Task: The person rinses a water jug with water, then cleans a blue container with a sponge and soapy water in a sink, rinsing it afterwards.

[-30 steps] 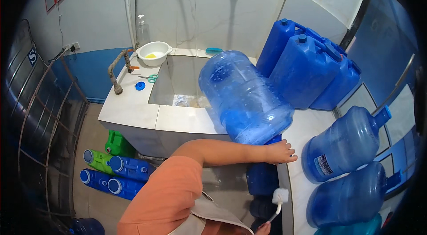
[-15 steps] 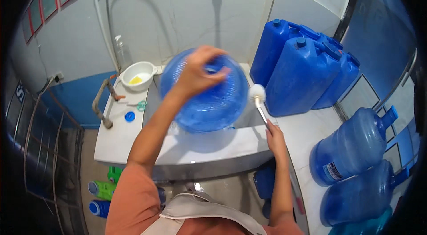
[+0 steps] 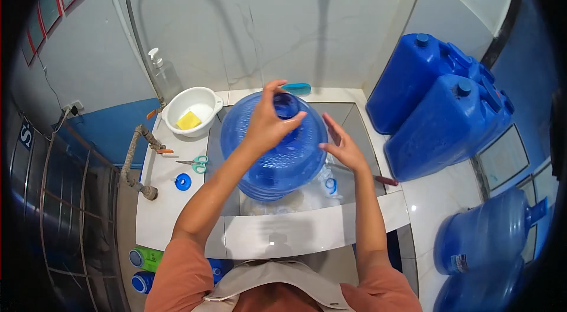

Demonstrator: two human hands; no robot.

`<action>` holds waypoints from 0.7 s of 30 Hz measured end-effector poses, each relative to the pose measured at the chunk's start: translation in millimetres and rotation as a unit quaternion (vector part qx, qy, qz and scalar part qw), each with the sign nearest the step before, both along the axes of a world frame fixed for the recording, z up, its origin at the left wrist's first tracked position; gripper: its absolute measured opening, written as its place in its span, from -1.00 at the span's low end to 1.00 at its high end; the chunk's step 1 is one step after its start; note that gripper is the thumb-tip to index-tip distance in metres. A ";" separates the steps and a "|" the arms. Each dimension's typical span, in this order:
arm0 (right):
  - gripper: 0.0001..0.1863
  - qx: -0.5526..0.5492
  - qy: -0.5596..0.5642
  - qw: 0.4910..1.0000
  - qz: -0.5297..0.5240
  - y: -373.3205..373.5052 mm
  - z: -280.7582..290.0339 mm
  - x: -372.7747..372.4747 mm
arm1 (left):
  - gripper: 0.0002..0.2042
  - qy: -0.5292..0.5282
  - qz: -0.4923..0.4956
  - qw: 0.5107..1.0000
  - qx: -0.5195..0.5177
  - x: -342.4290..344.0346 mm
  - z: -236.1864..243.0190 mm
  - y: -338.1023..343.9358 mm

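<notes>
A large round blue water jug point(image 3: 266, 158) stands in the grey sink point(image 3: 369, 135) with its neck up. My left hand point(image 3: 269, 123) curls its thumb and fingers around the jug's neck. Open and apparently empty, my right hand point(image 3: 345, 146) has its fingers spread at the jug's right side; whether it touches is unclear. A dark red handle point(image 3: 387, 180) lies across the sink's right rim, partly hidden by my right forearm. A small blue ring point(image 3: 331, 185) lies in the sink beside the jug.
On the left counter are a white basin point(image 3: 194, 102) with a yellow sponge point(image 3: 189, 121), scissors point(image 3: 199, 164), a blue cap point(image 3: 182, 182) and a pipe point(image 3: 131, 155). A teal brush point(image 3: 296, 89) lies behind the jug. Blue jerrycans point(image 3: 434, 129) and jugs point(image 3: 487, 232) stand right.
My right hand has let go of the white-headed brush and moved to the jug's side. The jug sits lower in the sink, and my left hand has closed around its neck. The view has shifted.
</notes>
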State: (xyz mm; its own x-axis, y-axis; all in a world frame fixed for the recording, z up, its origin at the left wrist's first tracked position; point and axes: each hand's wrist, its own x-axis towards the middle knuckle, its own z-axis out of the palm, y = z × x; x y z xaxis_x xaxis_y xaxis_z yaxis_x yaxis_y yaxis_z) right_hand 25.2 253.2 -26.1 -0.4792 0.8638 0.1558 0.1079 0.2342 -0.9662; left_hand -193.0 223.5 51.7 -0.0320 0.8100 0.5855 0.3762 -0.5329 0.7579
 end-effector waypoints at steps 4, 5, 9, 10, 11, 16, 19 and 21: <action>-0.07 0.089 0.022 0.996 0.014 -11.6 44.4 -39.5 | -0.33 0.040 -0.032 0.999 -0.001 30.1 -14.3 17.7; -0.07 0.120 -0.037 0.989 -0.082 -1.8 40.4 -49.3 | -0.31 0.051 -0.035 0.998 -0.002 36.8 -11.3 22.7; -0.31 0.121 0.037 0.980 -0.155 12.8 28.8 -52.2 | -0.35 0.057 -0.139 0.986 -0.079 33.0 -4.4 28.1; -0.33 0.119 0.048 0.981 -0.144 12.6 32.4 -51.0 | -0.37 0.041 -0.166 0.979 -0.107 24.8 -6.1 28.9; -0.34 0.117 0.057 0.982 -0.139 9.8 41.9 -45.3 | -0.42 0.047 -0.120 0.990 -0.054 9.6 -10.6 33.4; -0.75 0.082 0.202 0.964 -0.154 9.2 117.8 16.1 | -0.37 -0.081 0.118 0.936 -0.321 -110.4 -63.7 19.8; -0.69 0.027 0.377 0.908 -0.179 32.2 131.1 63.7 | -0.32 -0.467 -0.062 0.780 -0.412 -88.7 -101.9 -11.7; -0.70 -0.042 0.418 0.883 -0.208 60.6 97.4 86.7 | -0.32 -0.481 -0.057 0.801 -0.353 -86.7 -120.2 -17.5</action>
